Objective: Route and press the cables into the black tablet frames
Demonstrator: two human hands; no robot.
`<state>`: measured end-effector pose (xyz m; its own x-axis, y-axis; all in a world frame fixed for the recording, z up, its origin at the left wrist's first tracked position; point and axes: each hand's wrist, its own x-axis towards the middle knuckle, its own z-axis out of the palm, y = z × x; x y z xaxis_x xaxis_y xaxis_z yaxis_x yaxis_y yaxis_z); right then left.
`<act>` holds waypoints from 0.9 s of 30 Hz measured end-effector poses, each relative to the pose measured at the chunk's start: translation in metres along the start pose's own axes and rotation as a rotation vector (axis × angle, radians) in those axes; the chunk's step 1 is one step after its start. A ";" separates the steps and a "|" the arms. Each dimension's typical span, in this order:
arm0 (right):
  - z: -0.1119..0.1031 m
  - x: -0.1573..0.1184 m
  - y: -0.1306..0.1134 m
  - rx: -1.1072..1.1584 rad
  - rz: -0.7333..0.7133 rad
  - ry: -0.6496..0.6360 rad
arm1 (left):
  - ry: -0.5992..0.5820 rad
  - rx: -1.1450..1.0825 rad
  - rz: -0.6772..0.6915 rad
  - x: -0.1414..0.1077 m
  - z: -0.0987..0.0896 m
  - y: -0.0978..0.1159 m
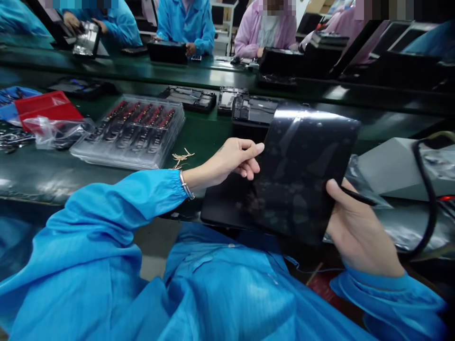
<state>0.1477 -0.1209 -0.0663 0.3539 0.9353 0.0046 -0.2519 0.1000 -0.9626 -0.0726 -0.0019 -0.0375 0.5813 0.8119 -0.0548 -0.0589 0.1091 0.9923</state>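
A glossy black panel point(302, 175), like a tablet screen, is tilted up in front of me, with pale reflections along its top edge. My right hand point(359, 218) grips its right side, thumb on the front, and a thin dark stick-like item shows by that thumb. My left hand point(245, 158) is at the panel's left edge with its fingers curled and pinched together; whether a thin film or edge is between them is too small to tell. Below my left hand, a second flat black piece point(223, 203) reaches over the bench's front edge, partly hidden behind the panel.
Stacked clear trays point(131, 135) of small parts stand left, beside a red bin point(50, 110) and plastic bags. Opened devices point(192, 97) line the bench's back. A grey-white box point(394, 166) and a thick black cable point(426, 189) are at right. Several people work opposite.
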 end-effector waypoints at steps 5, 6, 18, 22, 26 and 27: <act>-0.003 0.006 0.008 0.041 0.064 0.028 | 0.023 -0.001 -0.063 0.003 -0.002 -0.004; -0.003 0.006 0.008 0.047 0.071 0.033 | 0.023 0.001 -0.066 0.003 -0.002 -0.004; -0.001 0.002 0.011 0.000 0.010 -0.009 | 0.015 0.039 -0.065 0.005 -0.004 -0.006; 0.006 -0.008 0.010 -0.013 -0.015 0.031 | 0.007 0.054 -0.042 0.008 -0.007 -0.009; 0.011 -0.019 0.013 -0.027 -0.055 0.039 | -0.029 0.059 -0.020 0.012 -0.010 -0.011; 0.011 -0.021 0.015 -0.029 -0.058 0.041 | -0.034 0.062 -0.016 0.013 -0.010 -0.011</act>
<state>0.1262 -0.1354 -0.0778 0.4042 0.9133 0.0504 -0.2040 0.1437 -0.9684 -0.0731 0.0130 -0.0504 0.6091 0.7902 -0.0682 0.0009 0.0853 0.9964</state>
